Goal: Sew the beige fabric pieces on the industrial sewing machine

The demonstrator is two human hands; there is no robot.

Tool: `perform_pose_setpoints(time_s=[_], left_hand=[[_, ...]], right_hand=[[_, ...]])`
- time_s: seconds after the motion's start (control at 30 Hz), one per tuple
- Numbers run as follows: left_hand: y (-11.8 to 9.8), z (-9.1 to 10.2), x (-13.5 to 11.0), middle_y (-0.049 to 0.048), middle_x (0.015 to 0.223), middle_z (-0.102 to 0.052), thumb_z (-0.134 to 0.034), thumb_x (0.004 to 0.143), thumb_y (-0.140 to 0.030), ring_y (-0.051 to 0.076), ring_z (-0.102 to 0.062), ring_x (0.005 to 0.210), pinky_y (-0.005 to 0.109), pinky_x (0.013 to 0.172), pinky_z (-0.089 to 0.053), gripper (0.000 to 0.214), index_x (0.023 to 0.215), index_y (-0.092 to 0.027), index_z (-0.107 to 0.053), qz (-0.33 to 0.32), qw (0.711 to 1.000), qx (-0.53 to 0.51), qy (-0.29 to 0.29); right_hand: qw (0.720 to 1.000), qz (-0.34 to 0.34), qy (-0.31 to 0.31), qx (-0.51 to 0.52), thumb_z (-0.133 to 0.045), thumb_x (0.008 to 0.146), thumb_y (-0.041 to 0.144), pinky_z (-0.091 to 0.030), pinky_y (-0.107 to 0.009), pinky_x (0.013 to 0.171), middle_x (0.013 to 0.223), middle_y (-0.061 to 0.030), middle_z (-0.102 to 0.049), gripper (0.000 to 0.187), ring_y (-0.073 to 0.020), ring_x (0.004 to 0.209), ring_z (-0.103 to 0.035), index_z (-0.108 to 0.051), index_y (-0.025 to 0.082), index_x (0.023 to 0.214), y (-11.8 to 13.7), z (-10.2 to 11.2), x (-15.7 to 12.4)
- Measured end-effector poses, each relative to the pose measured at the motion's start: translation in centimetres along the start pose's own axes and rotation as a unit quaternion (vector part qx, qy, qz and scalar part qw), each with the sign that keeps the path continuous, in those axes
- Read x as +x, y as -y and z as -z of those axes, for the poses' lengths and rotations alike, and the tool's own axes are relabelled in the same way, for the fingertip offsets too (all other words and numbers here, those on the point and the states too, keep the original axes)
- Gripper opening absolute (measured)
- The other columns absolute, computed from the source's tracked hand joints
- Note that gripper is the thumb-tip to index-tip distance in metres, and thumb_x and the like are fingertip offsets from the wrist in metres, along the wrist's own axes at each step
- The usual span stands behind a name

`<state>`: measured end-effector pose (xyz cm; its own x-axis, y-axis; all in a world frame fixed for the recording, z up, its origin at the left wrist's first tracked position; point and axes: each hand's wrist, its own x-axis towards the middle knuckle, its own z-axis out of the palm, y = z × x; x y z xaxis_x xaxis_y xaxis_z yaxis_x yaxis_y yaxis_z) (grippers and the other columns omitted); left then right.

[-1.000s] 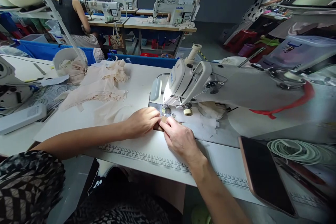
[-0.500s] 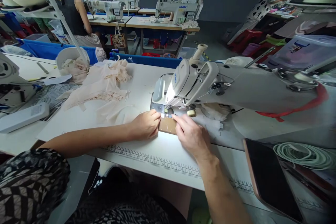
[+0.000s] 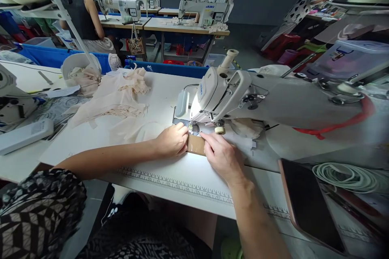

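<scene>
Sewing machine [image 3: 282, 93]: on the table [image 3: 164, 93], under both hands' reach at its needle end; long axis across the person's front, head pointing left, arm running off to the right; off-white painted metal, smooth, rounded edges
Presser foot [image 3: 193, 128]: small, metallic, brightly lit, beneath the head; any cloth under it too small to make out
Brown plate [image 3: 196, 145]: flat, glossy, oblong; just nearer the person than the presser foot, between the hands; its visible near edge runs left to right, dipping slightly rightward
Left hand [image 3: 172, 139]: beside the presser foot on its left, back of hand up, fingers curled in together; forearm laid low, almost level across the table; whether anything is gripped cannot be told
Right hand [image 3: 224, 154]: index finger stretched toward the presser foot, others bent, wrist arched, forearm slanting up from lower right; no held piece can be made out, grip uncertain
Fabric [image 3: 111, 101]: pale peach, thin, creased, ruffled at its far end; spread left of the machine
Ruler strip [image 3: 182, 186]: printed scale along the table's near edge
Phone [image 3: 311, 206]: dark glass, rounded corners, right of the right forearm
Cord [image 3: 340, 176]: pale green, coiled, beside the phone
Ribbon [image 3: 334, 126]: red, knotted, hanging at the machine's arm
</scene>
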<state>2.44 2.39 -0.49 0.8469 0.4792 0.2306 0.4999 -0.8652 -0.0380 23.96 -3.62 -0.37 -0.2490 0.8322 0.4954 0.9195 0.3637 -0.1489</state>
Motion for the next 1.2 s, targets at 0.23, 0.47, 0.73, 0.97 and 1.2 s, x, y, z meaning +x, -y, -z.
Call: perform_pose_setpoints(time_s=[0.23,0.47,0.73,0.97,1.2], left_hand=[[0.0,0.0,-0.1,0.0178,0.106,-0.064,-0.047,0.099,-0.022,0.029,-0.057,0.098,0.039,0.080,-0.051,0.023,0.099,-0.008,-0.066,-0.005,1.000,0.005,0.000],[0.2,-0.3,0.0,0.0167,0.106,-0.064,-0.051,0.096,-0.021,0.028,-0.057,0.097,0.038,0.079,-0.052,0.019,0.096,-0.009,-0.065,-0.003,1.000,-0.006,-0.001],[0.4,-0.2,0.2,0.0180,0.109,-0.065,-0.050,0.095,-0.018,0.028,-0.058,0.099,0.039,0.082,-0.055,0.019,0.097,-0.008,-0.067,-0.001,1.000,-0.005,-0.001],[0.8,0.2,0.6,0.0185,0.114,-0.066,-0.048,0.099,-0.019,0.029,-0.059,0.103,0.039,0.090,-0.056,0.024,0.096,-0.008,-0.069,0.010,1.000,-0.006,0.008],[1.0,0.1,0.8,0.0165,0.110,-0.067,-0.050,0.096,-0.017,0.029,-0.061,0.103,0.039,0.091,-0.056,0.020,0.097,-0.010,-0.068,0.018,0.999,-0.033,-0.008]], right_hand=[[0.997,-0.052,-0.005,0.060,-0.045,0.101,0.029,-0.054,-0.033,0.065,0.100,-0.0106,-0.080,0.034,-0.0229,0.079,-0.073,-0.077,0.022,0.110,0.3,-0.5,0.5],[0.967,-0.167,0.012,0.194,-0.042,0.103,0.050,-0.050,-0.032,0.066,0.065,-0.0063,-0.069,0.045,-0.0200,0.064,-0.066,-0.063,0.024,0.071,0.0,-0.4,2.4],[0.962,-0.181,-0.012,0.204,-0.046,0.100,0.048,-0.045,-0.032,0.060,0.057,-0.0033,-0.062,0.039,-0.0185,0.057,-0.060,-0.053,0.027,0.068,0.3,0.0,2.2],[0.969,-0.171,-0.028,0.174,-0.039,0.103,0.054,-0.045,-0.032,0.060,0.052,-0.0025,-0.059,0.051,-0.0183,0.055,-0.060,-0.048,0.028,0.060,0.0,-0.2,2.6],[0.974,-0.175,-0.050,0.132,-0.042,0.103,0.054,-0.040,-0.028,0.056,0.054,-0.0015,-0.061,0.050,-0.0161,0.051,-0.057,-0.063,0.024,0.069,-0.3,-0.2,1.3]])
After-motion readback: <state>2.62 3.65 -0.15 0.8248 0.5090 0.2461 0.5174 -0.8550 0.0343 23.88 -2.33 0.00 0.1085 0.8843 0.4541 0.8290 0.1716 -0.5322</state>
